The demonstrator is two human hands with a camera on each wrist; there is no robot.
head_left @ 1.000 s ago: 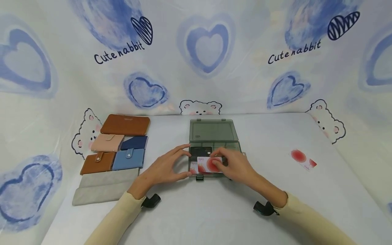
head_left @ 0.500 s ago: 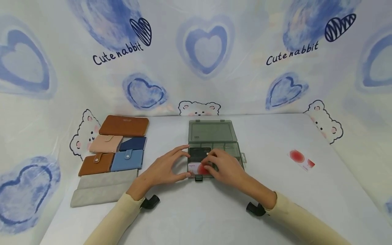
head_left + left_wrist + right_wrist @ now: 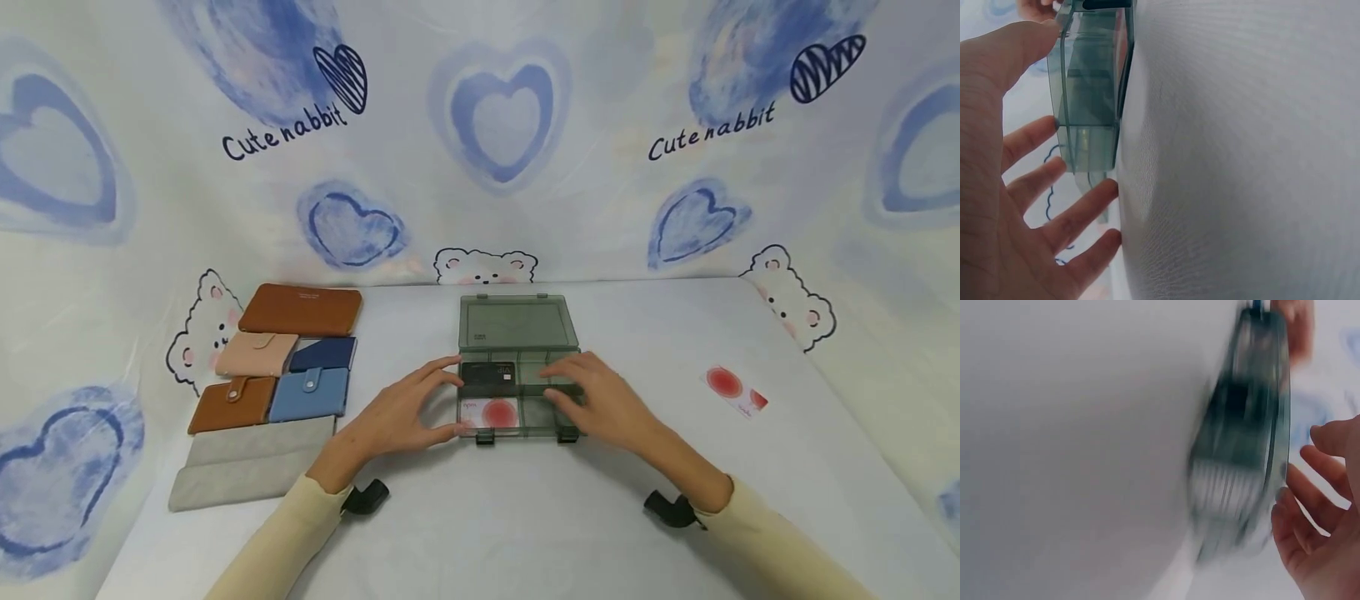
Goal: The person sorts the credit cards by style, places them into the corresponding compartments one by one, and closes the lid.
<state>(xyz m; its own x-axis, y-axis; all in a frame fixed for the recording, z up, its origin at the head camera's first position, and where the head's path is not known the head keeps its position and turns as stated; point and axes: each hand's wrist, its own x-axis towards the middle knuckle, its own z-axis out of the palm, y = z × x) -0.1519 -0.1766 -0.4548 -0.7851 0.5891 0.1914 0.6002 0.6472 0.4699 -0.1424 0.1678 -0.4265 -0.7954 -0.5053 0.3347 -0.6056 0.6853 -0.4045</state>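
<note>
A clear green plastic box (image 3: 536, 410) with compartments lies with its lid (image 3: 517, 322) laid back. Its near left compartment holds a white card with a red circle (image 3: 489, 413); behind that, a black VIP card (image 3: 487, 377) sits in another. My left hand (image 3: 397, 414) rests its thumb and fingertips along the box's left side, fingers spread, as the left wrist view also shows. Over the box's right side hovers my right hand (image 3: 606, 403), its fingers relaxed and holding nothing. In the right wrist view the box (image 3: 1235, 444) is blurred.
Another red-and-white card (image 3: 737, 390) lies on the table at right. Left of the box are a long brown wallet (image 3: 300, 309), a pink wallet (image 3: 257, 353), a navy card holder (image 3: 324, 354), a brown snap wallet (image 3: 231, 403), a blue one (image 3: 309, 395) and a grey pouch (image 3: 253, 460).
My right hand lowered a red-and-white card into the near left compartment, let it go and moved back to the right. My left hand stayed at the box's left side.
</note>
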